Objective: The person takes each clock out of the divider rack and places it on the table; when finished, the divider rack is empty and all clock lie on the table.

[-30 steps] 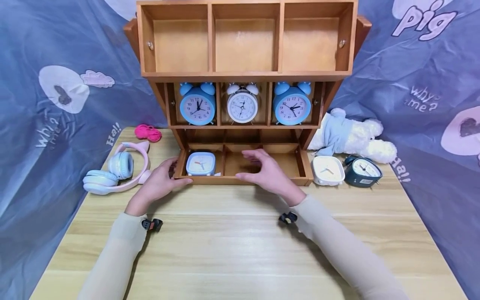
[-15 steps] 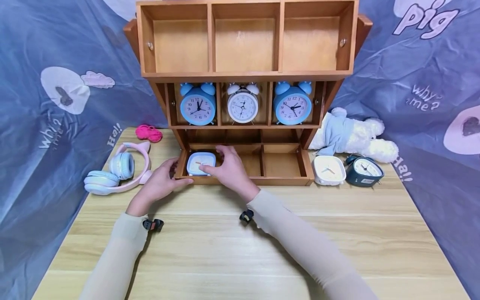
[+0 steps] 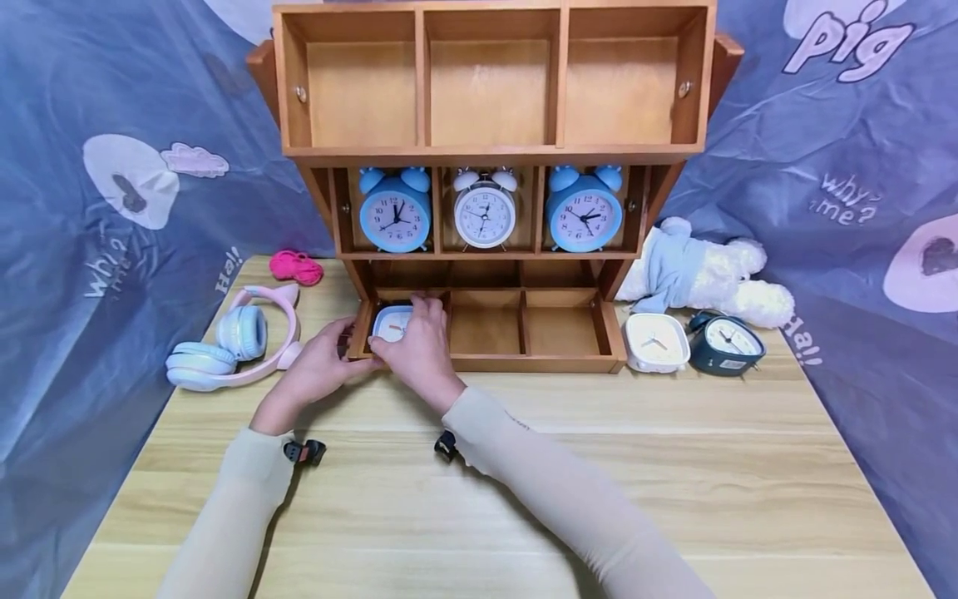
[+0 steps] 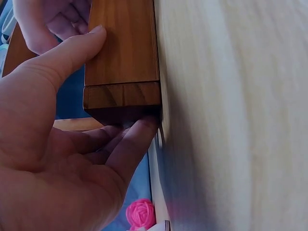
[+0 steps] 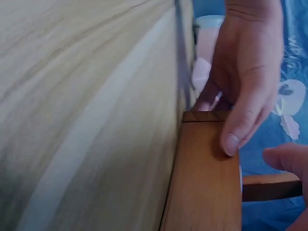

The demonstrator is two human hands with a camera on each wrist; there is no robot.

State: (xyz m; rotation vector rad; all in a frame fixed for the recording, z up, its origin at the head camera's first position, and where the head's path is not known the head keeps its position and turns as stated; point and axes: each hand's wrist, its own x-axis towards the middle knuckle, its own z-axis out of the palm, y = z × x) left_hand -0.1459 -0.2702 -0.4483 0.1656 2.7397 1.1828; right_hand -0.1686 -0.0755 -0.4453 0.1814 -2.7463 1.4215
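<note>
My left hand (image 3: 322,366) grips the front left corner of the wooden shelf (image 3: 539,363). In the left wrist view its thumb lies on the front board and its fingers (image 4: 132,147) curl against the end. A light blue square alarm clock (image 3: 389,318) stands in the left compartment of the bottom row. My right hand (image 3: 421,345) holds this clock, fingers over its far right side and thumb near its lower left front. The hand covers the right part of the dial. In the right wrist view only the thumb (image 5: 288,161) shows, and the clock is mostly hidden.
Blue (image 3: 395,220), white (image 3: 484,218) and another blue twin-bell clock (image 3: 585,218) fill the middle row. Right of the shelf are a white square clock (image 3: 657,343), a dark green clock (image 3: 726,343) and a plush toy (image 3: 696,270). Headphones (image 3: 239,337) and pink yarn (image 3: 296,266) lie left.
My right hand has moved left from the middle compartment to the light blue square clock, now covering much of it. The left hand stays on the shelf corner.
</note>
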